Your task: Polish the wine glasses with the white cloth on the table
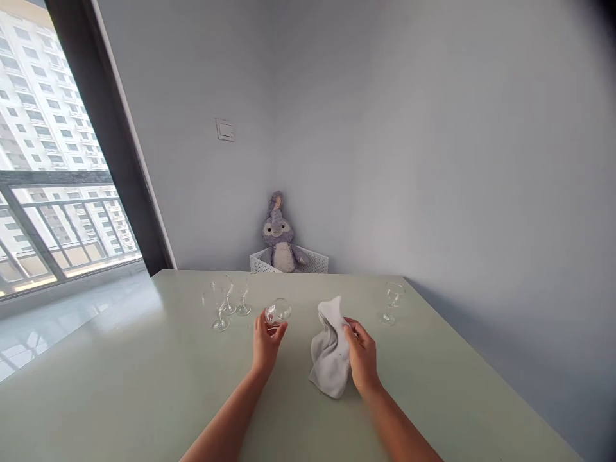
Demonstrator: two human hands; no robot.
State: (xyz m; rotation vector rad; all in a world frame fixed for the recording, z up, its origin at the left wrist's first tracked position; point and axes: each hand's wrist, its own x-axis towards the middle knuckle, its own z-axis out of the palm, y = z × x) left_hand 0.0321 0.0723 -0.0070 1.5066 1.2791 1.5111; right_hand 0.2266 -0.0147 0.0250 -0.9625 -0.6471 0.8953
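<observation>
My left hand [267, 340] is closed around a small clear stemmed glass [278, 312], which is tilted with its bowl toward the far right. The stem is mostly hidden by my fingers. In my right hand [360, 353] a light grey cloth [331, 350] is pinched near its upper right edge and hangs down in folds. A gap separates the cloth from the held glass. To the left of my left hand, three more stemmed glasses [221, 324] stand upright in a group. Another stemmed glass [393, 296] stands alone to the right, beyond my right hand.
The pale green table [158, 378] reaches back toward the wall corner. Behind its far edge, a purple plush toy [282, 247] sits in a white perforated basket [316, 262]. A window with a railing [72, 215] is at the left, and a light switch [225, 130] is on the wall.
</observation>
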